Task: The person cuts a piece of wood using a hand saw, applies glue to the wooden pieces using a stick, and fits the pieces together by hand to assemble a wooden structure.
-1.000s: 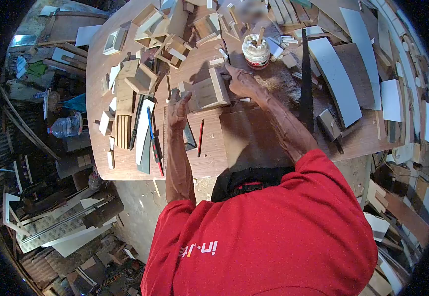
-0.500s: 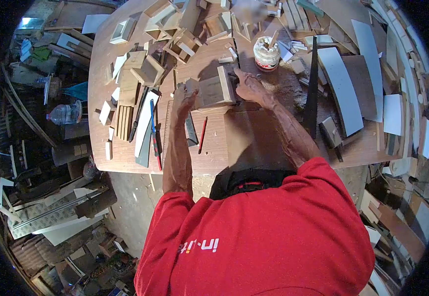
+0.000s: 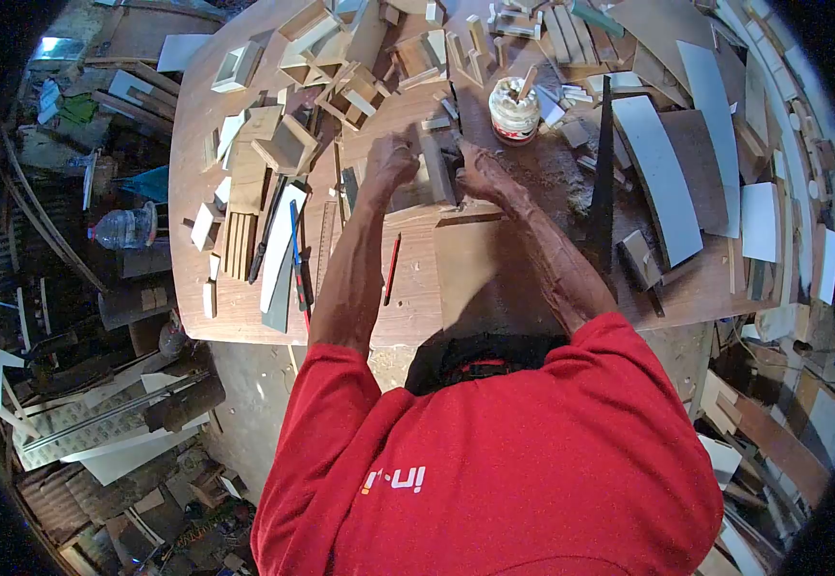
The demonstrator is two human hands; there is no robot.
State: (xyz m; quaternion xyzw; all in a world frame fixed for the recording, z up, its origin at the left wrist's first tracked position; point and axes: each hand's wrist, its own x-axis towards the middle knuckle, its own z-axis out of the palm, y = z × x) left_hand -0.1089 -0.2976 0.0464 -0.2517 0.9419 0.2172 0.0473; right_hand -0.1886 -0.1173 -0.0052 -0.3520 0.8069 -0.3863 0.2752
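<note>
A small wooden piece with an upright strip [image 3: 435, 169] lies between my two hands on the brown tabletop. My left hand [image 3: 393, 161] is curled closed at its left side, with the fingertips partly hidden. My right hand [image 3: 481, 173] grips its right side, fingers bent around the edge of the strip. A red pencil [image 3: 392, 269] rests on the table near my left forearm. Below the piece, a flat brown board [image 3: 475, 264] lies partly in shadow. Beyond my right hand stands a jar of white paste [image 3: 514, 113] with a stick in it.
Several small wooden boxes [image 3: 355, 94] and offcuts crowd the far side. To the left lie a white strip [image 3: 283, 245], a blue pen [image 3: 295, 230] and a ruler [image 3: 326, 240]. A handsaw blade [image 3: 606, 182] and a curved white panel [image 3: 659, 178] lie on the right.
My left hand has moved away from me and to the right, from the near left end of the piece to its far side. My right hand stays at the right side.
</note>
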